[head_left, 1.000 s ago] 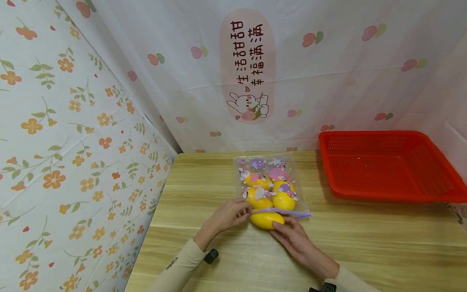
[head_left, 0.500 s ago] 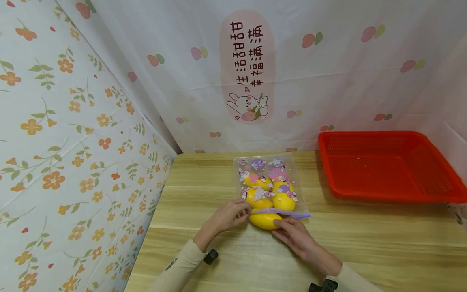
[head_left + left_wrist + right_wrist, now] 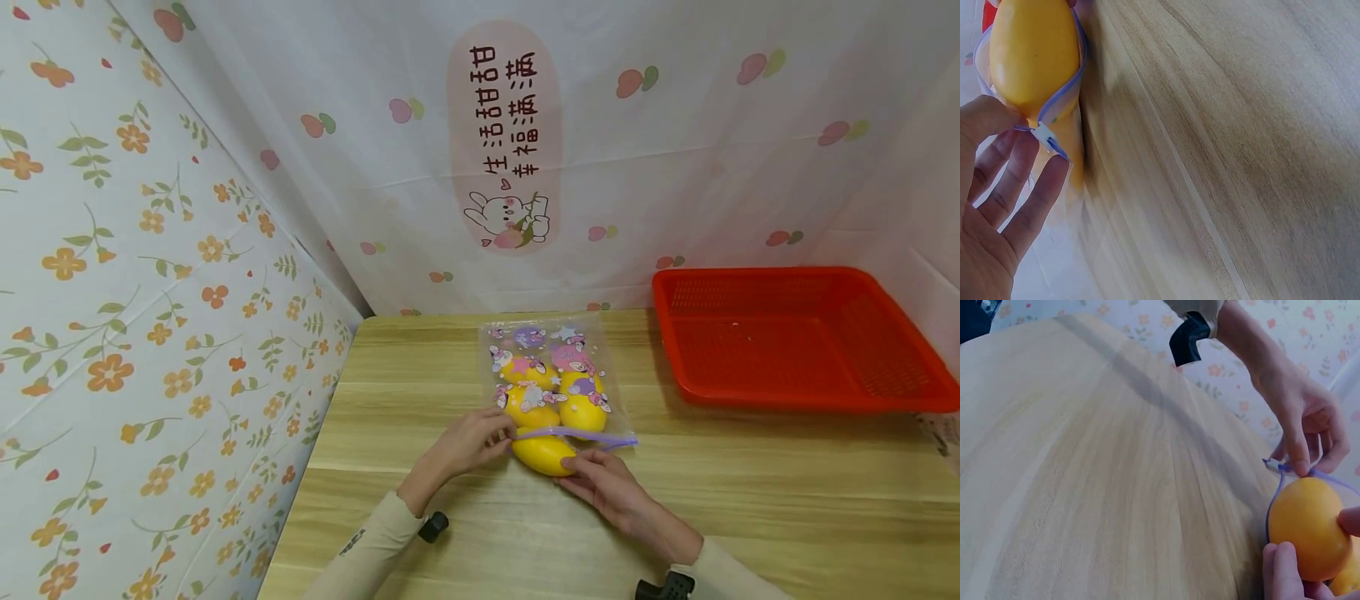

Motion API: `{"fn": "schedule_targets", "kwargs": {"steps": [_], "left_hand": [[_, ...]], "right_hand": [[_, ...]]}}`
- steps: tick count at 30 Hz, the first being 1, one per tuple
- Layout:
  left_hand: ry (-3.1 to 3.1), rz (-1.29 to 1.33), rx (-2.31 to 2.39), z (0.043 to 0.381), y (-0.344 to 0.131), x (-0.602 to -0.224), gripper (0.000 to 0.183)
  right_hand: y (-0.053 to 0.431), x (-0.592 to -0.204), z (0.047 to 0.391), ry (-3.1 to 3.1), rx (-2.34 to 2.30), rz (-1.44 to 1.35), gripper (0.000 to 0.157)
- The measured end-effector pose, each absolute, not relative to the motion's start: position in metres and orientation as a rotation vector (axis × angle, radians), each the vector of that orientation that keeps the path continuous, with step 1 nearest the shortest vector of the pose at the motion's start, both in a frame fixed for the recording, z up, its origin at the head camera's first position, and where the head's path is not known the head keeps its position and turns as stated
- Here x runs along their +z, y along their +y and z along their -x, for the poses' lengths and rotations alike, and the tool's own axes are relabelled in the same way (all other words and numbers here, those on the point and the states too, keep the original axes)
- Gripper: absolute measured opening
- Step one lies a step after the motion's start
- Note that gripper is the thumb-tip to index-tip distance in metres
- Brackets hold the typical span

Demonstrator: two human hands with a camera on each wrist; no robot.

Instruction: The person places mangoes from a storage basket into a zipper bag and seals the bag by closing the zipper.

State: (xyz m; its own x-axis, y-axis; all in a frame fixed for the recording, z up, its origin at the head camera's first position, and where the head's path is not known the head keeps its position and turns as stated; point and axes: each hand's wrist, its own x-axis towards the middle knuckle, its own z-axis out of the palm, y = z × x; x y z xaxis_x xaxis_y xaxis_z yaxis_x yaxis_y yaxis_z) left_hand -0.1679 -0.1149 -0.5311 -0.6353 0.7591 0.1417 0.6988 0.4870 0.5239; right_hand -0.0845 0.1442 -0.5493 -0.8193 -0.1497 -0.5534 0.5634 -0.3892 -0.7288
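A clear zip bag (image 3: 611, 421) with pink and purple cartoon prints lies flat, its purple-edged mouth facing me. Several yellow fruits (image 3: 585, 412) are inside it. At the mouth sits another smooth yellow oval fruit (image 3: 542, 454), mango-like in shape; the left wrist view shows the purple edges spread round it. My right hand (image 3: 618, 496) holds this fruit by its right end, thumb on top and fingers beneath. My left hand (image 3: 472, 442) pinches the left corner of the bag's mouth, beside the white zip slider (image 3: 1042, 133).
A red plastic basket (image 3: 690, 398) with mesh walls stands at the back right of the wooden table (image 3: 405, 367). White printed cloth (image 3: 390, 208) hangs behind the table, and flowered cloth (image 3: 172, 333) along its left side.
The right hand has shifted its hold on the fruit a little, and the fruit's right end now tilts slightly lower toward me. The left hand stays at the bag's corner.
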Motion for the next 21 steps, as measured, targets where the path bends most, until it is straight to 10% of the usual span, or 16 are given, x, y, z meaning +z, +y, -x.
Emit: {"fn": "schedule_targets", "kwargs": {"steps": [21], "left_hand": [[2.620, -1.296, 0.846, 0.168, -0.113, -0.531, 0.009]], "right_hand": [[0.125, -0.551, 0.093, 1.390, -2.374, -0.595, 0.036]]}}
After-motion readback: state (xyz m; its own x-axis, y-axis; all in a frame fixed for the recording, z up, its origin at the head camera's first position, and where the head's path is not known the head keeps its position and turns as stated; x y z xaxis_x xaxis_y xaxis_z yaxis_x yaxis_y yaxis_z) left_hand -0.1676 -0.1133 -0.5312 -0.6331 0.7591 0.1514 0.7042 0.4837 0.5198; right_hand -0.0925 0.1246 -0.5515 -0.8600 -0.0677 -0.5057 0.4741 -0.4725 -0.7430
